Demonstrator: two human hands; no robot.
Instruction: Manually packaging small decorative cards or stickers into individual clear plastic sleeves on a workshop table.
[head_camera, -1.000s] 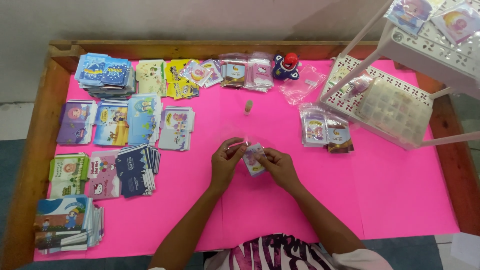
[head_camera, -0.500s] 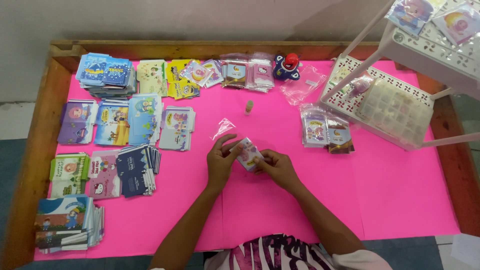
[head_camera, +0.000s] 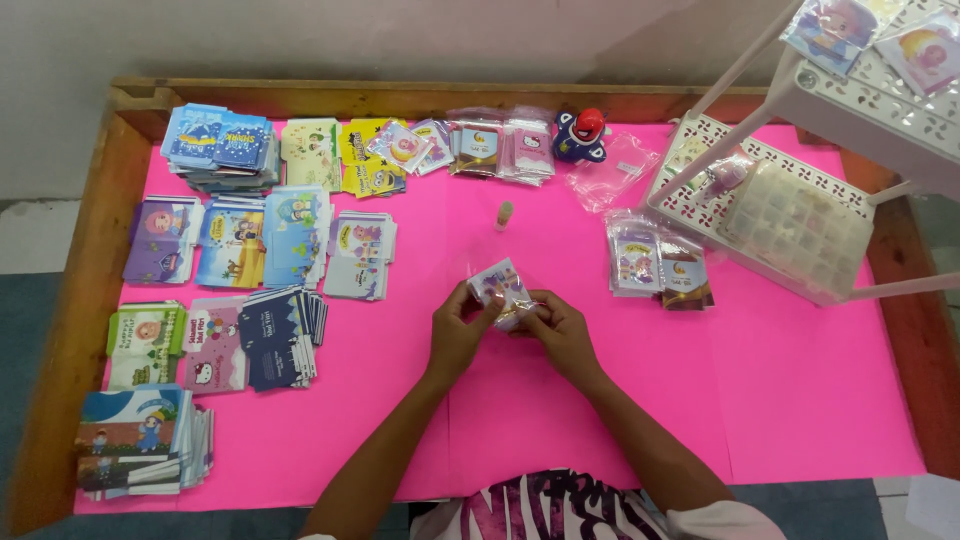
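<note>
Both hands are meeting near the middle of the pink desk (head_camera: 800, 400), the left hand (head_camera: 458, 332) and right hand (head_camera: 560, 335) pinching a small clear-wrapped card packet (head_camera: 502, 288) between fingertips. The fingers are hiding its lower edge, and its print is too small to make out. A white plastic rack (head_camera: 790, 215) is running off the right rear corner. Card stacks (head_camera: 215, 150) are lining the left edge inside a wooden rim (head_camera: 70, 300).

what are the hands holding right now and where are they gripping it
Both hands, left hand and right hand, pinch a small clear-wrapped card packet by its lower edge.
</note>
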